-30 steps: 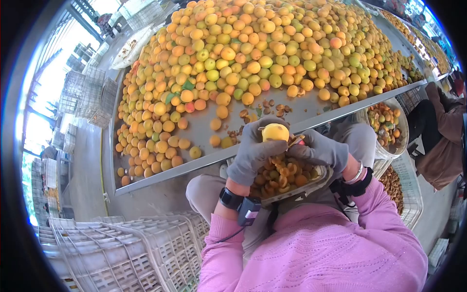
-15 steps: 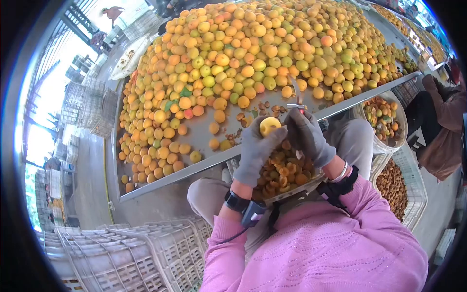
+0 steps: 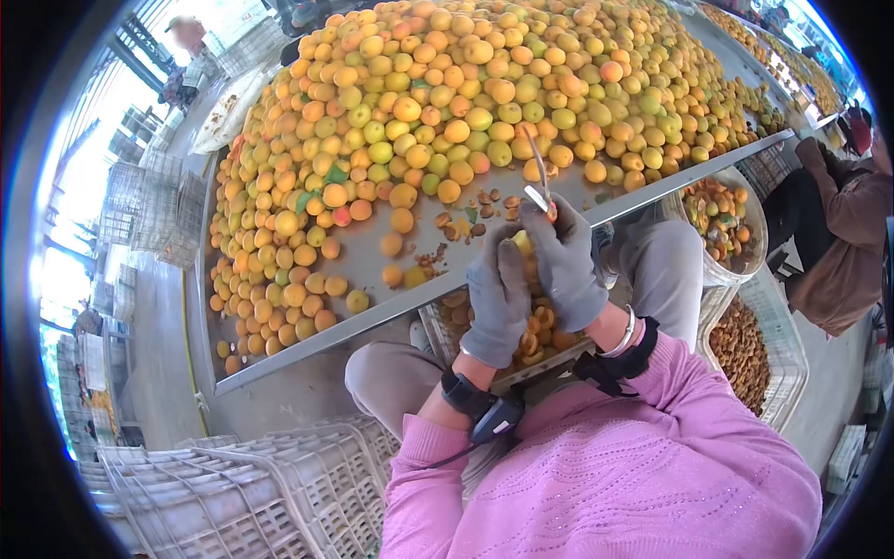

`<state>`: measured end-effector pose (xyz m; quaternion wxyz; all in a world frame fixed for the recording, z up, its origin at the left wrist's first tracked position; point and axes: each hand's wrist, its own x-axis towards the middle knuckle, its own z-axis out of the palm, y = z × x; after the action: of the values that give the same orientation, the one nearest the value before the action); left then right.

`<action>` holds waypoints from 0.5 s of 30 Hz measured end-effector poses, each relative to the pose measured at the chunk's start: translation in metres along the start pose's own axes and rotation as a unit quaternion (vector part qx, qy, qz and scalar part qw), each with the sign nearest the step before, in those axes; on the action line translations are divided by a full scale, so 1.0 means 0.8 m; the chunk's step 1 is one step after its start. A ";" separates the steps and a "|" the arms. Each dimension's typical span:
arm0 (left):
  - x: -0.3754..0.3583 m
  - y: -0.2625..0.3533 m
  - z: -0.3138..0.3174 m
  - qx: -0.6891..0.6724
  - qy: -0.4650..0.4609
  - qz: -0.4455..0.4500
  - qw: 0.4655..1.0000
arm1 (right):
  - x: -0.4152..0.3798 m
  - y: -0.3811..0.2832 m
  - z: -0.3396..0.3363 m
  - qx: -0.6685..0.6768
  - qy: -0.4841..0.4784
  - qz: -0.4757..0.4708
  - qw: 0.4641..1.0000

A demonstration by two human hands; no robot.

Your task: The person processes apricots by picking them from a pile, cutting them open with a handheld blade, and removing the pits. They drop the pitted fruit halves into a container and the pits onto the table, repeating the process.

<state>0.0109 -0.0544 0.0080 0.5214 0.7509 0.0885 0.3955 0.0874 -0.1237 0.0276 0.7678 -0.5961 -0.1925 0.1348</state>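
Many apricots [image 3: 447, 102], metal table [image 3: 372, 247], crates [image 3: 214, 484]

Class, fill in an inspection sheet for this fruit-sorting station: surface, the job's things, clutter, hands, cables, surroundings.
Surface: metal table heaped with yellow-orange fruit pile; bare strip at the near edge.
Job's things: one fruit mostly hidden between both gloved hands; knife blade pointing up; lap tray holding cut halves.
Clutter: loose pits and leaves on the bare strip.
Hands: left hand grips the fruit; right hand holds the knife.
Cables: wire from a wrist device.
Surroundings: plastic crates lower left; a seated co-worker right, beside a bowl of cut fruit.
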 end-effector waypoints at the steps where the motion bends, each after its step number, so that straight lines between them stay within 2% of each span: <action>1: -0.003 -0.002 0.000 -0.032 -0.004 -0.057 0.998 | 0.000 0.002 0.003 -0.040 0.006 -0.045 0.998; 2: -0.003 -0.006 0.002 -0.032 0.000 -0.057 0.998 | 0.002 0.001 0.005 -0.041 0.003 -0.046 0.998; 4: -0.009 -0.022 0.006 -0.205 0.035 -0.177 0.962 | 0.006 -0.002 0.008 -0.166 -0.003 -0.174 0.971; 5: -0.011 -0.031 0.005 -0.206 0.035 -0.177 0.962 | 0.007 -0.003 0.009 -0.168 -0.003 -0.174 0.970; 7: -0.010 -0.039 0.001 -0.391 0.025 -0.265 0.881 | 0.009 -0.006 0.009 -0.273 -0.030 -0.209 0.939; 8: -0.009 -0.042 0.010 -0.416 0.080 -0.304 0.853 | 0.008 -0.010 0.010 -0.274 -0.046 -0.201 0.939; 9: -0.008 -0.035 0.007 -0.417 0.081 -0.303 0.853 | 0.009 -0.014 0.010 -0.275 -0.047 -0.202 0.939; 11: -0.006 -0.020 -0.004 -0.472 0.057 -0.394 0.787 | 0.012 -0.020 0.007 -0.321 -0.099 -0.264 0.904; 12: -0.018 -0.024 -0.008 -0.472 0.058 -0.393 0.787 | 0.014 -0.020 0.005 -0.321 -0.099 -0.264 0.904; 14: -0.045 -0.037 -0.014 -0.531 -0.041 -0.275 0.801 | 0.021 -0.016 -0.002 -0.361 -0.177 -0.356 0.843; 15: -0.039 -0.020 -0.020 -0.531 -0.043 -0.277 0.800 | 0.025 -0.010 -0.006 -0.362 -0.175 -0.354 0.844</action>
<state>-0.0164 -0.0530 -0.0187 0.9289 0.3166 0.0461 0.1865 0.1075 -0.1207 0.0367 0.4461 -0.6896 -0.5570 -0.1235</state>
